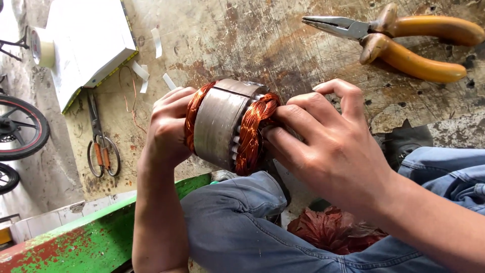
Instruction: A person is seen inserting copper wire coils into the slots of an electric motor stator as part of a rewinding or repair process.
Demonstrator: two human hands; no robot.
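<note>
Copper windings [251, 132] bulge from both ends of a grey motor stator [221, 123], held above the person's knees at the counter [252, 35] edge. The left hand [169, 126] grips one end; the right hand [323, 136] pinches the coil, best pressed evenly. Yellow-handled pliers [404, 38] lie apart.

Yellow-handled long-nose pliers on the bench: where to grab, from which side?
Probably take the yellow-handled long-nose pliers by the two curved handles, coming from the right, where the handle ends point. They lie flat on the worn wooden bench, handles spread, the thin metal nose pointing left and too slim for a firm grip.
</note>
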